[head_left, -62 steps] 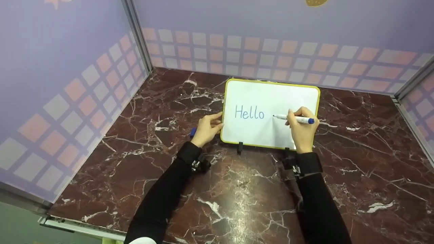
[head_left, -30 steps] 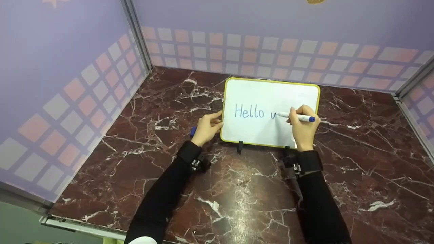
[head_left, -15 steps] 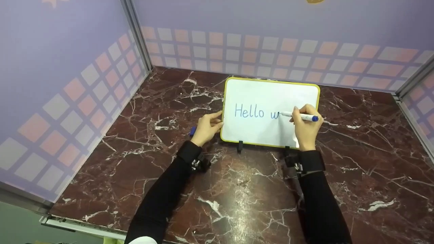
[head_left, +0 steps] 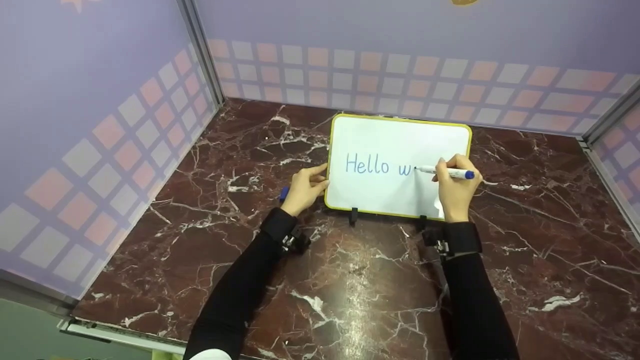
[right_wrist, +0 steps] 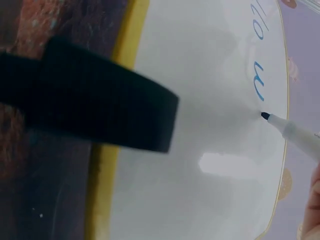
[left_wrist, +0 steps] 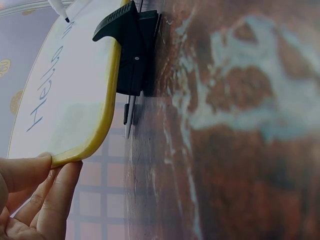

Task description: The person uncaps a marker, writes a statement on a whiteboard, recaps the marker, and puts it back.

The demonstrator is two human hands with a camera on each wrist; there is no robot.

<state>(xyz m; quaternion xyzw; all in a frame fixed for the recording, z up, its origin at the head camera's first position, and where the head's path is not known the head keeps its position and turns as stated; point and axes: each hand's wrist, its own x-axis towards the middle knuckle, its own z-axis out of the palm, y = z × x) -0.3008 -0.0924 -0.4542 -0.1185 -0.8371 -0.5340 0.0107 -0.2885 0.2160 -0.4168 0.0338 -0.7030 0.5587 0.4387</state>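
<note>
A whiteboard [head_left: 380,195] with a yellow frame leans on a stand with black clips. In blue it bears "Hello" [head_left: 367,164] and a "w" [head_left: 404,170]. My left hand [head_left: 303,190] pinches the board's left edge; in the left wrist view the thumb [left_wrist: 30,170] lies on the front and fingers behind. My right hand [head_left: 457,187] grips a white marker [head_left: 452,173] with a blue end, its dark tip just right of the "w". Whether the tip touches the board I cannot tell. In the right wrist view only a little of that hand shows at the edge.
One black stand clip [head_left: 354,216] hooks the board's lower edge at left, another [head_left: 423,221] at right. A small blue object [head_left: 284,193] lies partly hidden behind the left wrist. Patterned panels [head_left: 370,75] wall in the dark red marbled table [head_left: 200,260] at the back and sides.
My right hand has moved rightward with the marker, and a "w" has appeared after "Hello". The left hand has stayed at the board's edge.
</note>
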